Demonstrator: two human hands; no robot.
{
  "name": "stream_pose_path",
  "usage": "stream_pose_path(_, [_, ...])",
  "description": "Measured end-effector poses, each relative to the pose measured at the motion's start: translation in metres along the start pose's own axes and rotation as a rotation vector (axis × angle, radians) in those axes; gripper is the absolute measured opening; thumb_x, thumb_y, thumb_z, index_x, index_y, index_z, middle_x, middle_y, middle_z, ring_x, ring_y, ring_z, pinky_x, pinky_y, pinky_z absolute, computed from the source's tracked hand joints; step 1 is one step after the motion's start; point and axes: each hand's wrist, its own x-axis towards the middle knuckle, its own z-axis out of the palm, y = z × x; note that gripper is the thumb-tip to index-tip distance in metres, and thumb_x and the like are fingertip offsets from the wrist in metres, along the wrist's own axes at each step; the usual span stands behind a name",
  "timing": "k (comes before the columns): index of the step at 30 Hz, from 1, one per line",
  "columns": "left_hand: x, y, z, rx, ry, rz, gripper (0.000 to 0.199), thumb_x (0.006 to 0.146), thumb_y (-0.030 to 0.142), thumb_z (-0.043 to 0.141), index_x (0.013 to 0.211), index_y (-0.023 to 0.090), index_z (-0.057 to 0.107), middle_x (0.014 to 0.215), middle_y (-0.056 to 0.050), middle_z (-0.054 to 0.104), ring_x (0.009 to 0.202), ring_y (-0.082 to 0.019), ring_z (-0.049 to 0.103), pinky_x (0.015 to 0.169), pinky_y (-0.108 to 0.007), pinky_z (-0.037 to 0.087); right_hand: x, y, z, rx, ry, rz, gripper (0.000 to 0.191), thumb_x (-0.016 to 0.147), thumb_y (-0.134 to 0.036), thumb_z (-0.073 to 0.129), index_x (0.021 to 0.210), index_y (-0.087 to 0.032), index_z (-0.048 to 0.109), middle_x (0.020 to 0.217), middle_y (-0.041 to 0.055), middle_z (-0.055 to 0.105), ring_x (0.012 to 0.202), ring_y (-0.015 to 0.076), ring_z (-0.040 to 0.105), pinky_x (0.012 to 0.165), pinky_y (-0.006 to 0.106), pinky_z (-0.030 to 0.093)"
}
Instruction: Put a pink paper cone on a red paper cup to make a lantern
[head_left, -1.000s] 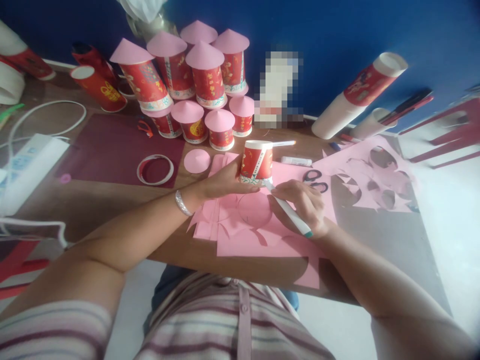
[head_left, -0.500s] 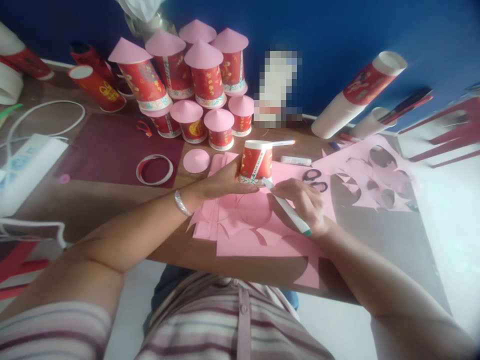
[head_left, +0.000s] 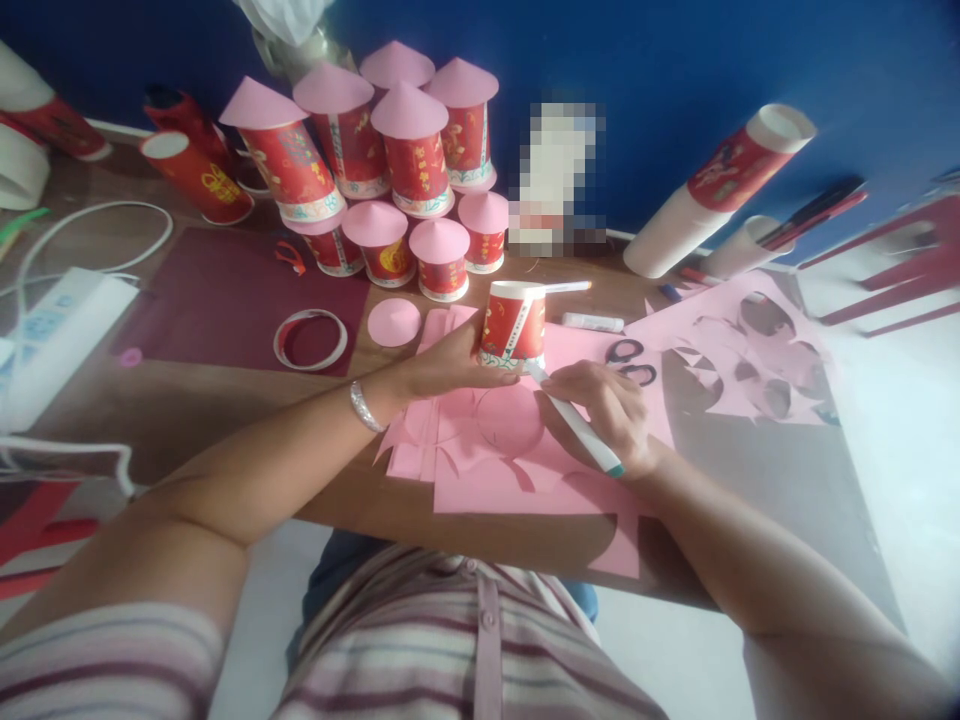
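My left hand (head_left: 454, 362) is closed round the lower part of a red and white paper cup (head_left: 517, 318), held upright above the pink paper. Green curls run along the cup's white bottom band, and a pale strip slants across its red side. In my right hand (head_left: 604, 400) is a white marker pen (head_left: 576, 428) with a green end. Its tip is at the cup's lower edge; whether it touches cannot be made out. Beneath both hands lie pink paper sheets (head_left: 480, 490), one with a drawn circle. Black-handled scissors (head_left: 630, 360) lie right of the cup.
Several red cups with pink cone tops (head_left: 409, 150) stand stacked at the back. A pink cone (head_left: 394, 322) and a white ring (head_left: 310, 340) lie to the left. Cut pink scraps (head_left: 720, 350) and a tall cup stack (head_left: 712, 200) are right. A power strip (head_left: 71, 335) sits far left.
The marker tip has shifted very slightly along the cup's lower edge. Both hands keep their hold, and the other things stay where they were.
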Motion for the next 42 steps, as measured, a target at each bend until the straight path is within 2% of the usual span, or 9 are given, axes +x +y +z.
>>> stream_pose_path(6, [0.0003,-0.0031,-0.0009,-0.005,-0.003,0.003,0.051,0.080,0.041,0.087,0.120,0.019,0.065,0.120,-0.012,0.073,0.115,-0.030,0.070,0.097,-0.045,0.058,0.0001,0.0027,0.0011,-0.017,0.048,-0.031,0.021,0.092,-0.008,0.068,0.108,-0.019,0.060,0.079,0.0020,0.069,0.070,0.0171,0.071,0.056,0.030,0.058])
stream_pose_path(14, [-0.0005,-0.0025,-0.0002,-0.014,0.000,-0.001,0.054,0.081,0.038,0.086,0.125,0.020,0.061,0.125,-0.012,0.071,0.118,-0.030,0.068,0.097,-0.045,0.058,-0.0028,0.0032,0.0001,0.022,0.002,-0.011,0.023,0.091,-0.008,0.069,0.110,-0.019,0.063,0.083,0.0039,0.072,0.071,0.0179,0.071,0.059,0.031,0.059])
stream_pose_path(20, [-0.0005,0.0000,0.0000,-0.008,-0.003,-0.021,0.049,0.081,0.042,0.086,0.118,0.019,0.064,0.117,-0.011,0.073,0.111,-0.030,0.070,0.094,-0.046,0.058,-0.0033,0.0040,0.0007,0.024,-0.001,-0.016,0.020,0.092,-0.008,0.068,0.108,-0.019,0.062,0.083,0.0043,0.072,0.071,0.0178,0.071,0.058,0.031,0.059])
stream_pose_path(26, [-0.0011,-0.0014,-0.0003,-0.003,-0.009,-0.014,0.047,0.082,0.041,0.085,0.120,0.023,0.064,0.121,-0.009,0.072,0.113,-0.029,0.068,0.097,-0.044,0.058,-0.0031,0.0032,0.0012,0.018,-0.018,-0.007,0.020,0.092,-0.009,0.068,0.108,-0.020,0.061,0.083,0.0033,0.071,0.070,0.0169,0.070,0.059,0.030,0.058])
stream_pose_path(32, [-0.0013,-0.0021,-0.0007,-0.004,0.003,-0.023,0.053,0.081,0.041,0.086,0.122,0.018,0.062,0.120,-0.011,0.071,0.113,-0.029,0.068,0.094,-0.042,0.058,-0.0044,0.0018,0.0028,0.022,-0.016,0.002,0.019,0.093,-0.009,0.067,0.108,-0.020,0.061,0.084,0.0035,0.071,0.071,0.0168,0.069,0.059,0.030,0.057])
stream_pose_path(36, [-0.0008,-0.0002,-0.0004,-0.009,-0.014,-0.028,0.049,0.079,0.041,0.088,0.116,0.018,0.064,0.118,-0.012,0.073,0.114,-0.029,0.069,0.094,-0.040,0.058,-0.0059,0.0031,0.0030,0.028,-0.018,0.008,0.021,0.093,-0.009,0.067,0.109,-0.021,0.061,0.084,0.0034,0.072,0.071,0.0167,0.069,0.060,0.031,0.057])
stream_pose_path(42, [-0.0010,-0.0007,0.0006,-0.004,0.000,-0.017,0.051,0.080,0.039,0.087,0.120,0.019,0.063,0.127,-0.013,0.071,0.118,-0.030,0.068,0.097,-0.043,0.058,-0.0053,0.0043,0.0017,0.033,-0.027,0.000,0.023,0.091,-0.008,0.069,0.111,-0.018,0.062,0.085,0.0050,0.072,0.073,0.0183,0.071,0.062,0.032,0.058])
